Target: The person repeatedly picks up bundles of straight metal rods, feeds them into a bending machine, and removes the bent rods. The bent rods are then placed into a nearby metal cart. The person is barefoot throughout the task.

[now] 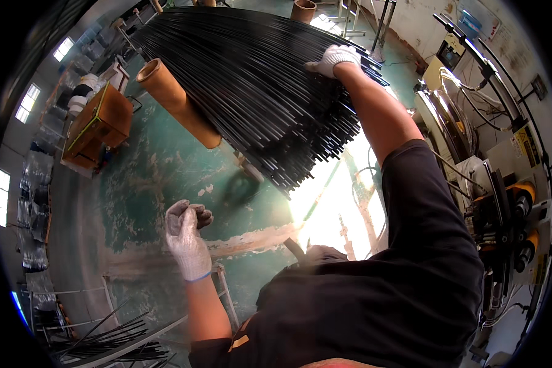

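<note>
A wide bundle of long thin black rods (245,67) fills the upper middle, their cut ends fanning toward me at uneven lengths. My right hand (339,58), in a white knit glove, reaches out to the bundle's right side near those ends. Its thumb points left, and the other fingers curl down over the rods, with their tips hidden. Lower left of the bundle, my left hand (189,240) hangs in the air over the green floor, apart from the rods. That glove has greyish, soiled fingers, which are curled in toward the thumb with nothing visible in them.
A brown cardboard tube (181,105) slants along the bundle's left side. Farther left stands a wooden cabinet (98,126). Machinery with hoses (490,202) lines the right. More black rods (113,340) lie on a metal frame at lower left. Sunlight glares on the floor (337,214).
</note>
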A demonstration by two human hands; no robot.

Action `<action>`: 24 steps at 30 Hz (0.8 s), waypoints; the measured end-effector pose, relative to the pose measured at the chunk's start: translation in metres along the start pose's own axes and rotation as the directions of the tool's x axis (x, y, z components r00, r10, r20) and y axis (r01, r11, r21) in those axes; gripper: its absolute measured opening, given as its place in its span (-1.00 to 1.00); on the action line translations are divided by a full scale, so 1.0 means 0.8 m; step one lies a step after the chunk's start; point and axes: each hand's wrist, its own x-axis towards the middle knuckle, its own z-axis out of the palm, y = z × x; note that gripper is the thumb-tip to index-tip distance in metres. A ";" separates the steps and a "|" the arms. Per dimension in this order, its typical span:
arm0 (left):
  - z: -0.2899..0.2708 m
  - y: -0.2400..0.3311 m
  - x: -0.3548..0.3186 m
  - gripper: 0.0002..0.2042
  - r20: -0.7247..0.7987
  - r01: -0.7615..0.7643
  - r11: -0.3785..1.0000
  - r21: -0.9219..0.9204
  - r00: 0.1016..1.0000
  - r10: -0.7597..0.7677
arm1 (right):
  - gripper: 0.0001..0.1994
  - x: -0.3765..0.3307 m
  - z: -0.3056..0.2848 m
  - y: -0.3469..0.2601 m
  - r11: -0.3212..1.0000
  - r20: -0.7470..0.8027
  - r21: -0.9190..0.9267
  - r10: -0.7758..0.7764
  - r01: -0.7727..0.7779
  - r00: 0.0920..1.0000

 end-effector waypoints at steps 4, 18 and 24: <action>0.106 0.009 0.069 -0.84 0.172 -0.148 0.984 0.100 0.977 0.129 | -0.20 0.010 -0.007 -0.016 0.992 0.080 -0.075 -0.095 0.101 0.992; 0.241 -0.084 0.211 -0.86 0.484 -0.500 0.818 0.285 0.812 0.327 | -0.46 0.016 -0.029 -0.021 0.970 0.260 -0.029 -0.226 0.241 0.939; 0.230 -0.081 0.255 -0.89 0.448 -0.455 0.858 0.238 0.835 0.319 | -0.47 0.003 -0.045 -0.018 0.963 0.268 0.041 -0.268 0.266 0.926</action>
